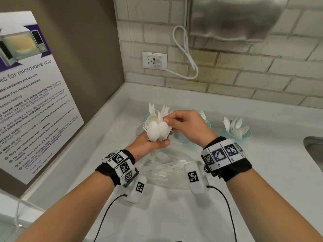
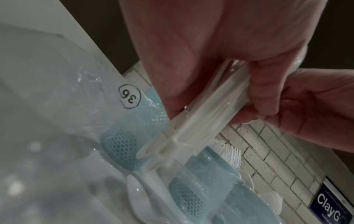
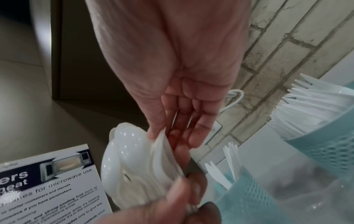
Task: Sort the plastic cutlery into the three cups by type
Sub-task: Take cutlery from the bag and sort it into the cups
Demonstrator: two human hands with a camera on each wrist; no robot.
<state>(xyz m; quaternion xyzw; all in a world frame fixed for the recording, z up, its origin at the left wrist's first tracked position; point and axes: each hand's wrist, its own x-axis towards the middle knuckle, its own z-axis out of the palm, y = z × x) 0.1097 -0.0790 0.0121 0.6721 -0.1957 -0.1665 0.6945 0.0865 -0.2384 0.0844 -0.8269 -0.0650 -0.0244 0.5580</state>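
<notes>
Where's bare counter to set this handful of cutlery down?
Bare counter lies right of the clear bag, between the spoon cup and the sink. A second strip runs beside the left wall. It is crowded behind both hands, around the cups.

The head view is bright and evenly lit, its brick lines bowing toward the edges. Both wrist views are dimmer and soft; a clear plastic bag [image 2: 47, 136] blurs out of focus, with small glints.

A microwave-use poster [image 1: 26, 95] is mounted on the left wall. On the far brick wall, a socket [image 1: 154, 59] is seen with a looped white cable [image 1: 187, 53] plugged in.
</notes>
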